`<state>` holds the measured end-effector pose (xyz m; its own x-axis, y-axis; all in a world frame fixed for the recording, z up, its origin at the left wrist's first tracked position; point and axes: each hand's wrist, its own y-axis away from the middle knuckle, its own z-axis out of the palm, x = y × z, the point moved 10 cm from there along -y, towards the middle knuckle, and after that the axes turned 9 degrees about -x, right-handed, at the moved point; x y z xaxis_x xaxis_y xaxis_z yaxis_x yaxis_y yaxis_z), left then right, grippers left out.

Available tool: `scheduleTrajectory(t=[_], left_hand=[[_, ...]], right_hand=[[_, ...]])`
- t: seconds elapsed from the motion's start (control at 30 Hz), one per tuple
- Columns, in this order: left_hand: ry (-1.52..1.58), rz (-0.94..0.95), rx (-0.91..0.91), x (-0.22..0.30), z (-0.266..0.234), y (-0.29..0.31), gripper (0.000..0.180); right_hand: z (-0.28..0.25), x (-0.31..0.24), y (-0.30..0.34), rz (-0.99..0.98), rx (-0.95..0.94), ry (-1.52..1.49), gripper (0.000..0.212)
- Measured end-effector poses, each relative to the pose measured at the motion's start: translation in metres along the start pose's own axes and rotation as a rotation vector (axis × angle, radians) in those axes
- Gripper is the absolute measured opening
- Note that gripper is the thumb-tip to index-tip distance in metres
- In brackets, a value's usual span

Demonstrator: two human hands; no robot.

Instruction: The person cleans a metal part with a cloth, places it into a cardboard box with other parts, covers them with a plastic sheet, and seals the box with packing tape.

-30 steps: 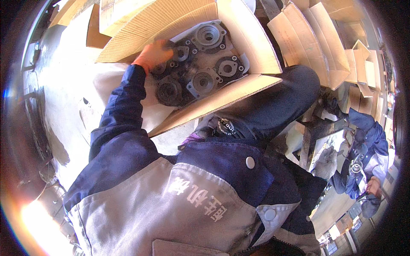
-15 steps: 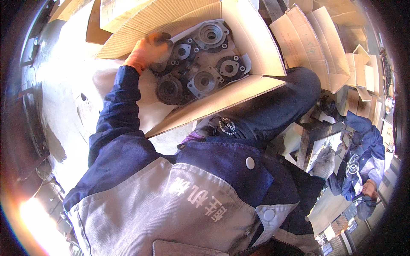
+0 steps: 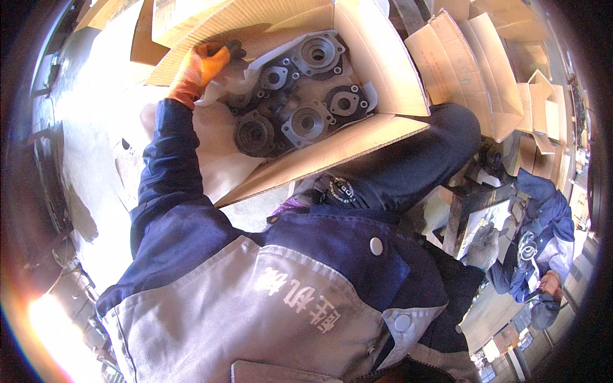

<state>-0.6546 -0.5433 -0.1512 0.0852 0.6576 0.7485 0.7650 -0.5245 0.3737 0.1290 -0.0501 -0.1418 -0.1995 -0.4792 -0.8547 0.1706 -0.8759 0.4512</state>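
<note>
My left hand [image 3: 207,65], in an orange glove with dark fingertips, is at the left inner wall of an open cardboard box [image 3: 383,70]. Its fingers are curled together on the edge of a pale liner sheet [image 3: 214,121], which is bunched below them and spills over the box's near left side. Inside the box several dark cast metal housings [image 3: 308,122] with round bores and flanges lie flat, and the sheet partly covers those at the left. My right hand is not visible.
More open cardboard boxes [image 3: 447,64] stand to the right of this one, with another carton [image 3: 185,19] behind. My bent leg [image 3: 415,150] is against the box's near right side. A co-worker [image 3: 543,236] with a grey-gloved hand [image 3: 483,247] is at the lower right.
My left hand has moved left and slightly up, away from the housings to the box wall. The pale sheet has been raised with it.
</note>
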Motion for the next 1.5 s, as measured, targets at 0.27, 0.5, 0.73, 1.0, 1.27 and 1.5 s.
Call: scheduleTrajectory(t=[0.27, 0.5, 0.73, 1.0, 1.27, 1.5], left_hand=[[0.267, 0.111, -0.078, -0.004, 0.001, -0.002, 0.03], [0.31, 0.186, 0.007, -0.01, -0.003, -0.007, 0.028], [0.274, 0.211, -0.001, -0.009, -0.003, -0.007, 0.031], [0.236, 0.175, 0.045, -0.007, -0.005, -0.001, 0.033], [0.217, 0.14, 0.05, -0.004, -0.005, 0.001, 0.033], [0.218, 0.152, 0.001, -0.009, -0.001, -0.003, 0.033]], right_hand=[[-0.009, -0.007, -0.004, 0.048, -0.023, 0.025, 0.03], [-0.005, -0.01, 0.003, 0.007, 0.028, -0.013, 0.026], [0.009, -0.016, 0.012, -0.026, 0.057, 0.031, 0.028], [-0.002, -0.008, 0.002, 0.033, 0.018, -0.035, 0.029], [-0.002, -0.011, 0.003, -0.025, 0.006, 0.005, 0.028], [0.006, -0.005, 0.006, -0.006, -0.045, -0.072, 0.026]])
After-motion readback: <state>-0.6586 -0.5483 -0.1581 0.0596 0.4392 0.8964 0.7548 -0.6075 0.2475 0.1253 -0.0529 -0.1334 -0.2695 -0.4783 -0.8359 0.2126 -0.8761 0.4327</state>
